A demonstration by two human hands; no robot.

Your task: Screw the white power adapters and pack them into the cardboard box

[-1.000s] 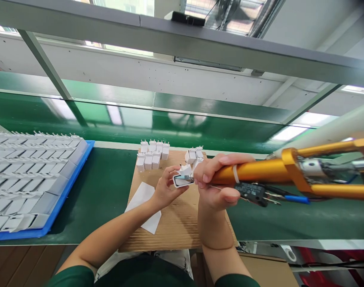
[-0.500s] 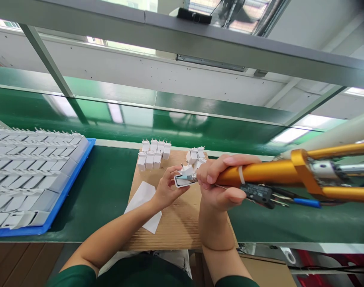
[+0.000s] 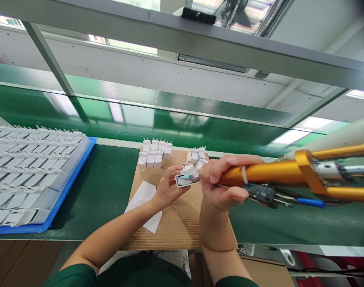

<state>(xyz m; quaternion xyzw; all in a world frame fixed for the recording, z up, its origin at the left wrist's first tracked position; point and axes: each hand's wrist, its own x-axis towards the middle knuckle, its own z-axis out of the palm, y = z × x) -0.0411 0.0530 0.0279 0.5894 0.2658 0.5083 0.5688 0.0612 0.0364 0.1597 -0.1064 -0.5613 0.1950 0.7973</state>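
Observation:
My left hand (image 3: 167,189) grips a small white housing (image 3: 184,181) with an open top, held above the cardboard. Wrapped round an orange dispensing tool (image 3: 268,173) is my right hand (image 3: 220,181); the tool's pale blue tip (image 3: 187,177) reaches into the housing. Right behind the housing stand several white plug adapters (image 3: 196,154), partly hidden by my right hand. Another group of white plug adapters (image 3: 154,154) stands in rows at the back left of the cardboard (image 3: 178,223), pins up. White paper (image 3: 152,223) lies under my left forearm.
A blue tray (image 3: 69,181) filled with rows of white adapters sits at the left on the green bench (image 3: 110,175). A metal rail (image 3: 229,40) crosses above. The tool's black switch and cables (image 3: 310,203) extend to the right.
The view has shifted slightly, and the tool appears a little farther right. Both hands keep their grips, with the tip still at the housing.

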